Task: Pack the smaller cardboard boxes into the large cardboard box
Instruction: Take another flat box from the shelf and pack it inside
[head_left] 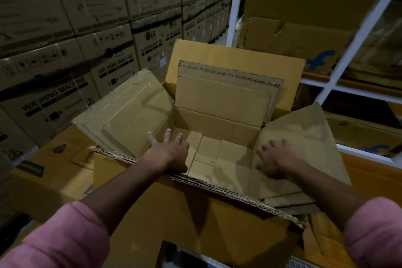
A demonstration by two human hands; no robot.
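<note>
Smaller boxes (206, 156) lie beneath spread fingers (167, 135).

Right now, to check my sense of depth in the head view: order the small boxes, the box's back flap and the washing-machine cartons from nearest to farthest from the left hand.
1. Small boxes: on the box's floor, just under the left hand.
2. Back flap: upright, beyond the hand.
3. Washing-machine cartons: stacked far back on the left.

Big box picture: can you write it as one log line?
left hand: open, reaching into large box | right hand: open, over right flap | smaller boxes: packed inside
</note>
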